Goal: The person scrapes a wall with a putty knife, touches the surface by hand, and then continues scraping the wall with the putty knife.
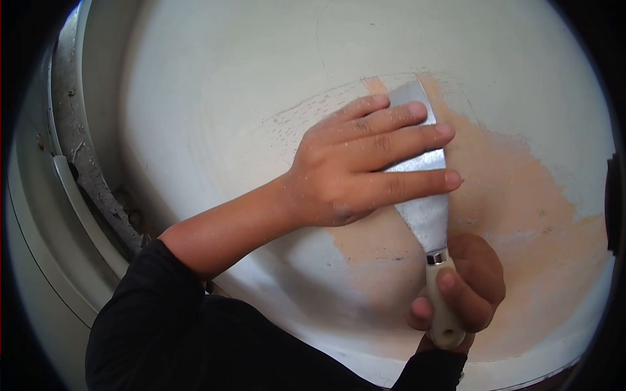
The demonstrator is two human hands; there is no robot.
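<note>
My right hand (475, 283) is wrapped round the pale handle of a putty knife (425, 225), which points up and slightly left. My left hand (365, 153) lies across the wide metal blade, its fingers stretched out to the right and spotted with pale dust. Part of the blade is hidden under these fingers. Behind both hands is a pale curved panel (222, 78) with a broad patch of peach-coloured filler (508, 189). The blade's tip overlaps the upper part of that patch, near a scratched, pitted area (300, 117).
Along the left runs a dirty, recessed gap (98, 163) between the panel and a pale rounded edge (85, 202). A dark fitting (613, 202) sits at the far right. My black-sleeved arms (150, 313) cross the lower part of the view.
</note>
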